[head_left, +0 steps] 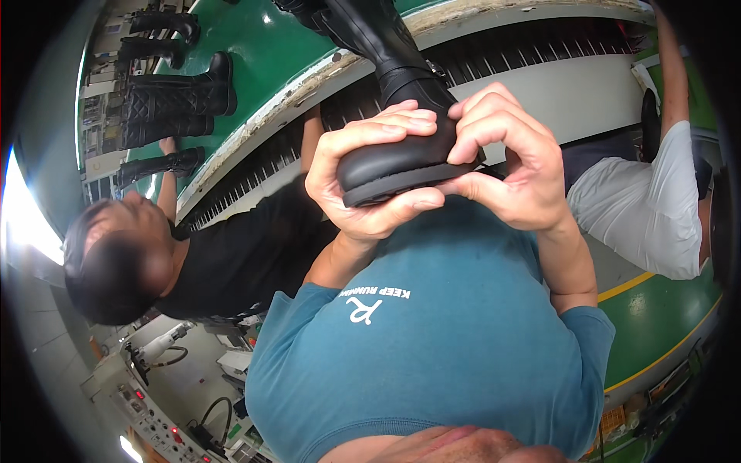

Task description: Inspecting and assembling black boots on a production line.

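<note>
The tall black leather boot with a rounded toe and a thick dark sole is between the person's two hands, in front of the chest of their teal short-sleeved T-shirt. Its toe points toward the wearer and somewhat to the left, while the strapped shaft runs away, up and leftward, over the worn, pale-edged green table; whether the shaft rests on that edge cannot be told. The left hand is nearer the toe tip: its grip is closed around the toe's left side, fingers across the smooth upper and thumb along the sole's lower edge. The right hand sits farther back along the foot, its bent fingers on the upper and its thumb low by the sole's edge, so this grip also holds the boot, with a gap inside the curled fingers. The visible sole edge slants slightly upward from the left hand to the right, facing the wearer; the heel is not clearly seen behind the right hand.
</note>
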{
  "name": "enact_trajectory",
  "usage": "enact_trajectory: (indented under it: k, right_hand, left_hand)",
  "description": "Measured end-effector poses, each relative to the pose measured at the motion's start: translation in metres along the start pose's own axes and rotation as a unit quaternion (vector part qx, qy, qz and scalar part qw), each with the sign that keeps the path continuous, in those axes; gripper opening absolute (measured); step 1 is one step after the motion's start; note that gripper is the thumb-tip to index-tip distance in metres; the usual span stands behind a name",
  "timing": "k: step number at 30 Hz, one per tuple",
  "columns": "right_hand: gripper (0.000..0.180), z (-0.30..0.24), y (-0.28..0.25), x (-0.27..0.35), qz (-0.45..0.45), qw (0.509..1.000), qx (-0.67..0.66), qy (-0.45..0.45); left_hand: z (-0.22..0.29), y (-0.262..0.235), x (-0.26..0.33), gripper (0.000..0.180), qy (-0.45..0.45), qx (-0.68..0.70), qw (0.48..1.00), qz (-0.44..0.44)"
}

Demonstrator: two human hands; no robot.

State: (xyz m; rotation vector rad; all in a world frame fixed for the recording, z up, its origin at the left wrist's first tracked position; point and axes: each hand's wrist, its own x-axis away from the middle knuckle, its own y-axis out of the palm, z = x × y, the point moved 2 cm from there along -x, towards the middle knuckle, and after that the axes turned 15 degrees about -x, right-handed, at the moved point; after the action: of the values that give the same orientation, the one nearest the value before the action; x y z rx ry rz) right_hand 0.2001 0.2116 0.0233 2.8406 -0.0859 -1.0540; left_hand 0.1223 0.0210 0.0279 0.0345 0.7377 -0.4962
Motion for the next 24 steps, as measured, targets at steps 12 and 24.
enact_trajectory:
  k: [12,24]
  right_hand:
    - [0.087,0.039,0.005,-0.002,0.047,0.980,-0.151,0.121]
    - [0.057,0.084,0.004,0.061,0.204,0.755,-0.498,0.375]
  left_hand:
    - [0.016,-0.025,-0.008,0.046,-0.056,0.033,0.998,0.023]
    - [0.004,-0.057,-0.004,0.053,0.075,0.152,0.985,0.009]
